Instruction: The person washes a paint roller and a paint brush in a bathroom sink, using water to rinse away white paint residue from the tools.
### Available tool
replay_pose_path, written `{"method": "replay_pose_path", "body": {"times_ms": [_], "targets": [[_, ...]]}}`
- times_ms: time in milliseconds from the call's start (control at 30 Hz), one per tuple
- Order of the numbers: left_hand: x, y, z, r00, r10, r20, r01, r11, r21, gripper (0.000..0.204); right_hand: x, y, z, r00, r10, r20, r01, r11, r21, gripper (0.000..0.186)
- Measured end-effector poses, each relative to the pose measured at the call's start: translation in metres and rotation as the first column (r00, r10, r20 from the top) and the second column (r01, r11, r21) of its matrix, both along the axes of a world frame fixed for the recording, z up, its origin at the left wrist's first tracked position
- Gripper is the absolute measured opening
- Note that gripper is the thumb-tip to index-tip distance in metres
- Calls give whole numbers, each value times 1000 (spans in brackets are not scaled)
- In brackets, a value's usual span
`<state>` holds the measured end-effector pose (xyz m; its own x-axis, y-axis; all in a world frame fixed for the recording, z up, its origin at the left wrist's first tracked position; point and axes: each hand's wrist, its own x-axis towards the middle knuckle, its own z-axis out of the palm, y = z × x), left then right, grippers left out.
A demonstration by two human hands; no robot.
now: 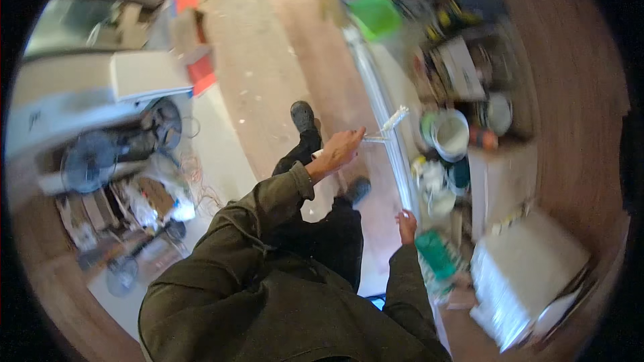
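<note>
My left hand (337, 151), at the picture's middle, is closed on a paint roller (394, 119) with a white sleeve and thin frame. The roller lies over a long, pale metallic pole or rail (376, 87), slightly blurred, that runs from the upper middle down toward me. My right hand (406, 226) is closed at the near end of this pole, lower right. My shoes (302, 115) and dark trousers show on the pinkish-brown floor (248, 40) below.
Two fans (87, 161), a white box (147, 74) and clutter stand at left. Along the right are several buckets (449, 134), a green basin (372, 13), cardboard boxes (500, 188) and a foil-wrapped package (516, 281).
</note>
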<state>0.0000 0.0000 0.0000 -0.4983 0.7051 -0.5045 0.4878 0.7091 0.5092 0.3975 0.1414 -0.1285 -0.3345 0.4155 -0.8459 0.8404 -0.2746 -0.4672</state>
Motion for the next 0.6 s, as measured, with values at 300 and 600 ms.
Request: {"method": "replay_pose_path", "body": {"times_ms": [300,600], "targets": [[-390,-69,53,886,407,-223,-321,884,341,23,-353,104,46,980,192,-56,-179,967,184,32],[-750,-278,129,626,643,-442,-561,764,317,17,-728,17,104,912,405,66,-407,913,21,32]]}}
